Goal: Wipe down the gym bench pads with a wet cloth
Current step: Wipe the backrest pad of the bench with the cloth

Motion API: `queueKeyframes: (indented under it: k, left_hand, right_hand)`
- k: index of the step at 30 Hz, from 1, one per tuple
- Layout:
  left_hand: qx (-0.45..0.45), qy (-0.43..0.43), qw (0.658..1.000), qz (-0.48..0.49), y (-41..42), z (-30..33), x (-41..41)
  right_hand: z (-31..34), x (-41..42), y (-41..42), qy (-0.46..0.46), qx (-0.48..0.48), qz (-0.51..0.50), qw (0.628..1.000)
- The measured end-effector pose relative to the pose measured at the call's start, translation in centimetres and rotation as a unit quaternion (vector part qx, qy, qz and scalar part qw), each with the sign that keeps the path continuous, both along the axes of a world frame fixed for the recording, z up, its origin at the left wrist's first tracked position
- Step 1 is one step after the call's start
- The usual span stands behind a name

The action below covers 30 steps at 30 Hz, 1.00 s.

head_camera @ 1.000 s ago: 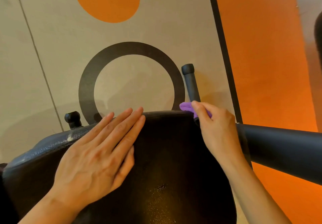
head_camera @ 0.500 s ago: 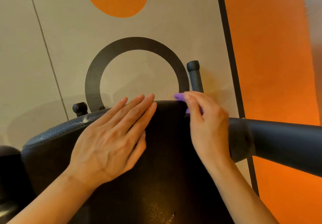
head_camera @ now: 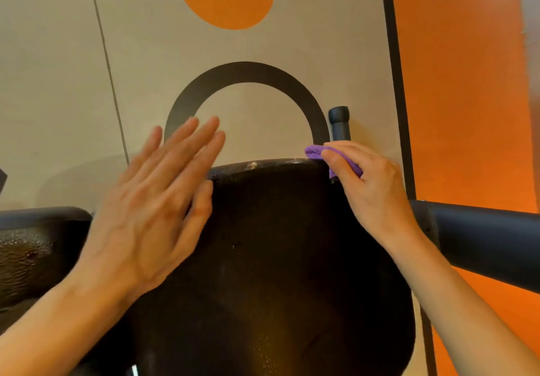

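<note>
A black textured bench pad (head_camera: 271, 258) fills the lower middle of the head view, its far edge curving across the centre. My right hand (head_camera: 368, 188) grips a small purple cloth (head_camera: 315, 151) and presses it against the pad's far right corner. My left hand (head_camera: 157, 203) lies flat with fingers spread on the pad's left side, fingertips reaching past the far edge. A whitish smear (head_camera: 252, 165) shows on the far rim between the hands.
A black padded roller (head_camera: 485, 241) sticks out to the right of the pad. A black capped frame tube (head_camera: 339, 122) stands just beyond the cloth. Another dark pad (head_camera: 32, 247) sits at the left. Beige floor with a black ring and orange areas lies beyond.
My left hand has slid left and its fingers now reach over the pad's far edge. My right hand stays at the far right corner with the cloth, and more pad shows between the hands.
</note>
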State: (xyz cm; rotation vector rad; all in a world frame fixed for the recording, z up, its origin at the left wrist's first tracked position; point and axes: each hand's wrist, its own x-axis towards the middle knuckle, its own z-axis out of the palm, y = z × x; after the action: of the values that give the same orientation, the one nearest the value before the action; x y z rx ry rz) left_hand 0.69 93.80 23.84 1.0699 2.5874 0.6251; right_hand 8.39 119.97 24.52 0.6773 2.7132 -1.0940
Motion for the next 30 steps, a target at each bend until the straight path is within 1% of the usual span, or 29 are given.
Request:
queueKeyframes:
  k: [1,3,5,7,8,10,11,12,13,15,16,17,18,20,21,22,23,24,25,27,28,30]
  left_hand:
    - [-0.028,-0.015,0.999,0.032,-1.5,-0.3,-0.3]
    - [-0.069,-0.052,0.993,0.076,-3.1,-1.0,-0.1]
    - [-0.062,-0.071,0.991,0.097,-3.2,-1.8,0.4]
    - [-0.045,-0.078,0.990,0.104,-2.9,-2.4,0.4]
    - [-0.041,-0.080,0.991,0.102,-2.9,-2.6,0.4]
    - [-0.021,-0.090,0.990,0.110,-3.2,-3.0,0.5]
    - [-0.007,-0.096,0.989,0.115,-3.3,-3.3,0.6]
    - [0.004,-0.100,0.988,0.118,-3.3,-3.4,0.7]
    - [0.012,-0.102,0.987,0.120,-3.3,-3.6,0.9]
    - [0.028,-0.108,0.986,0.123,-3.4,-3.8,1.0]
    - [0.033,-0.114,0.985,0.125,-3.4,-3.9,1.0]
    - [0.035,-0.118,0.985,0.125,-3.4,-3.9,0.9]
    - [0.032,-0.116,0.985,0.121,-3.4,-3.9,0.8]
    - [0.027,-0.105,0.987,0.117,-3.2,-3.6,0.7]
    - [0.026,-0.099,0.988,0.120,-3.1,-3.3,0.6]
    - [0.020,-0.090,0.989,0.118,-3.0,-2.9,0.4]
    - [0.010,-0.082,0.990,0.112,-3.0,-2.7,0.4]
    - [0.003,-0.079,0.991,0.107,-3.0,-2.5,0.3]
    - [0.000,-0.078,0.991,0.106,-2.9,-2.4,0.2]
    - [-0.001,-0.076,0.991,0.105,-3.0,-2.3,0.1]
    - [-0.002,-0.074,0.991,0.107,-2.9,-2.2,0.1]
    - [-0.009,-0.073,0.991,0.110,-3.0,-1.9,0.2]
  right_hand:
    - [0.1,0.0,0.3,-0.009,0.005,-0.013,1.000]
    - [0.1,0.3,0.3,-0.016,0.016,-0.073,0.997]
    - [-0.4,0.5,-0.9,0.002,0.042,-0.123,0.991]
    - [-0.8,-0.2,-3.8,0.018,0.078,-0.133,0.988]
    - [-0.9,-0.8,-5.4,0.028,0.078,-0.115,0.990]
    - [-0.5,-1.7,-7.7,0.042,0.057,-0.008,0.997]
    - [-0.3,-1.7,-7.3,0.040,0.043,0.048,0.997]
    - [-0.3,-1.4,-5.8,0.038,0.034,0.070,0.996]
    - [-0.1,-0.8,-3.9,0.030,0.034,0.047,0.998]
    - [0.7,0.2,-1.3,0.021,0.048,-0.084,0.995]
    - [0.8,0.4,-1.6,0.023,0.050,-0.132,0.990]
    - [0.6,-0.1,-3.1,0.023,0.054,-0.136,0.989]
    - [0.3,-1.1,-5.4,0.020,0.060,-0.105,0.992]
    - [-0.2,-2.6,-10.5,0.032,0.067,0.002,0.997]
    - [0.0,-2.9,-11.6,0.038,0.063,0.059,0.996]
    - [0.0,-2.9,-10.9,0.040,0.052,0.098,0.993]
    - [0.0,-2.5,-9.0,0.043,0.050,0.102,0.993]
    - [0.2,-1.8,-6.6,0.035,0.050,0.070,0.996]
    - [0.5,-1.1,-4.4,0.032,0.048,0.006,0.998]
    - [0.7,-0.2,-3.0,0.022,0.055,-0.096,0.994]
    - [0.6,-0.7,-4.4,0.013,0.065,-0.109,0.992]
    - [0.1,-1.9,-8.5,0.020,0.066,-0.054,0.996]
